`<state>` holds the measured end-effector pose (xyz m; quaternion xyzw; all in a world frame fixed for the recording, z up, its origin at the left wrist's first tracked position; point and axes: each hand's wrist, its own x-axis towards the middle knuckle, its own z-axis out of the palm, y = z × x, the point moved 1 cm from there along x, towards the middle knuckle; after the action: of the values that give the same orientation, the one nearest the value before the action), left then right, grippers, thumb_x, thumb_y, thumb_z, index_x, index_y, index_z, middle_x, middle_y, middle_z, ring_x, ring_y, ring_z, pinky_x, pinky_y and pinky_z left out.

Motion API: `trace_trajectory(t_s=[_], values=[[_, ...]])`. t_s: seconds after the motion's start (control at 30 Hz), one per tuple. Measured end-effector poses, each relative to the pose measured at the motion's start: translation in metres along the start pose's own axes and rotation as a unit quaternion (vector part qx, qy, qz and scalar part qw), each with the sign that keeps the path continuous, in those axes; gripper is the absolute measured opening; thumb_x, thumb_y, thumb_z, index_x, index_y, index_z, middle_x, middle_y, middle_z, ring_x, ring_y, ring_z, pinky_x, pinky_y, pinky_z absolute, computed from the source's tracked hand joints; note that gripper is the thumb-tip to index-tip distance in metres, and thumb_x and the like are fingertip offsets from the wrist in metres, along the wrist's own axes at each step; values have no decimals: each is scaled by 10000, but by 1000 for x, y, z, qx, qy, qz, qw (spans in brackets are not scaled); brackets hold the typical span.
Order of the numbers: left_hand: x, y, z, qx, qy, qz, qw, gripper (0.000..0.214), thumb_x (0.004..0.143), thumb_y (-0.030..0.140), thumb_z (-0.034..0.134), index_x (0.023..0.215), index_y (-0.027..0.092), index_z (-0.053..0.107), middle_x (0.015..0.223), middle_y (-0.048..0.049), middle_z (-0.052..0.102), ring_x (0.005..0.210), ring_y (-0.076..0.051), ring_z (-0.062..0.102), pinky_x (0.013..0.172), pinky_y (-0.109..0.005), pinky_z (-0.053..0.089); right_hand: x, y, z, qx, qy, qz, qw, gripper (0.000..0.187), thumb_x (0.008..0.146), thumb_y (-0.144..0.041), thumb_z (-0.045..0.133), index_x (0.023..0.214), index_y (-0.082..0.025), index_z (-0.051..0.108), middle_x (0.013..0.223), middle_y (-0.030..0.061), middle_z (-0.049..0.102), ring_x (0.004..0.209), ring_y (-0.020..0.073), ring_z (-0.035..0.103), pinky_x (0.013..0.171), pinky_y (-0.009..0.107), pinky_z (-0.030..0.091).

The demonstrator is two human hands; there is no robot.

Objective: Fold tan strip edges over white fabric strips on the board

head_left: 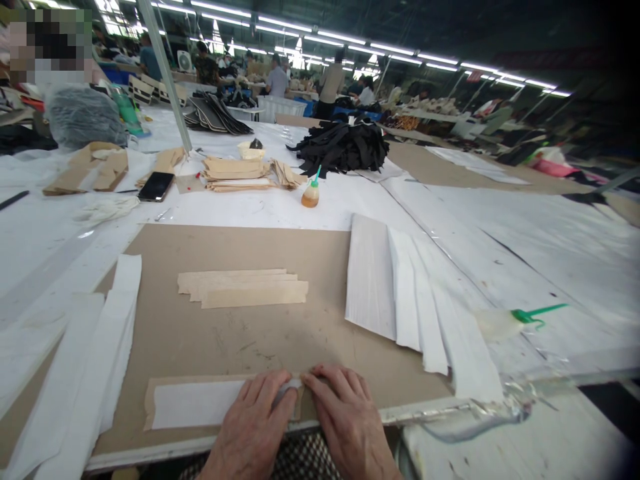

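Observation:
At the front edge of the table, a tan strip (150, 403) lies flat with a narrower white strip (195, 403) on top, leaving a tan margin around it. My left hand (257, 420) rests on the right part of the strips, with thumb and fingers closed at their right end. Fingers bunched together, my right hand (347, 413) pinches the tan strip's right end, close beside the left fingertips. The fingers partly hide that end. Farther in on the brown board (280, 340), several tan strips (255, 291) lie in an overlapping stack.
White strips (115, 333) lie fanned at the left, and more white sheets (370, 280) at the right. A green-nozzled bottle (500, 323) lies at the right; another squeeze bottle (310, 195) stands farther back. Behind are a phone (156, 187) and a black strip pile (345, 147).

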<state>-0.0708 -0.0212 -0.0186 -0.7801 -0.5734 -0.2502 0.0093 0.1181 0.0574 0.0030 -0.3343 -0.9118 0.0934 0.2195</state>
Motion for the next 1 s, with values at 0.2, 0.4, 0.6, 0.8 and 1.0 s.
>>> trace_trajectory(t_s=[0.2, 0.4, 0.6, 0.8, 1.0], values=[[-2, -1, 1, -11, -30, 6, 999, 339, 905, 81, 482, 1216, 147, 599, 1218, -137, 612, 1094, -262, 590, 911, -392, 548, -14, 5, 6, 98, 30, 7, 995, 385, 963, -57, 469, 1286, -230, 589, 1240, 76, 628, 1160, 227, 557, 972, 389, 485], [-2, -2, 2, -6, -41, 14, 999, 353, 906, 81, 502, 1245, 132, 586, 1220, -136, 605, 1101, -275, 585, 915, -400, 553, -16, 2, 8, 70, 23, -10, 997, 402, 943, -56, 470, 1268, -243, 617, 1235, 84, 628, 1166, 250, 555, 966, 424, 484], [-4, -3, 3, -5, -48, 15, 999, 363, 913, 92, 484, 1257, 141, 585, 1244, -136, 602, 1117, -276, 583, 931, -403, 550, -14, 1, 5, 32, 8, -11, 999, 413, 926, -50, 459, 1261, -228, 621, 1216, 93, 636, 1139, 262, 546, 938, 433, 479], [-5, -4, 5, -7, -42, 18, 999, 348, 929, 106, 494, 1265, 134, 579, 1244, -139, 604, 1120, -280, 586, 943, -413, 550, -19, -8, 23, -40, 42, -15, 998, 440, 870, -80, 458, 1249, -218, 635, 1207, 83, 678, 1104, 298, 555, 981, 487, 402], [-5, -2, 3, -15, -42, 2, 999, 349, 951, 94, 460, 1277, 145, 573, 1260, -135, 594, 1127, -279, 583, 951, -413, 547, -14, -11, 9, 15, 23, 15, 1000, 367, 938, -81, 452, 1231, -224, 618, 1185, 56, 676, 1081, 232, 581, 922, 359, 484]])
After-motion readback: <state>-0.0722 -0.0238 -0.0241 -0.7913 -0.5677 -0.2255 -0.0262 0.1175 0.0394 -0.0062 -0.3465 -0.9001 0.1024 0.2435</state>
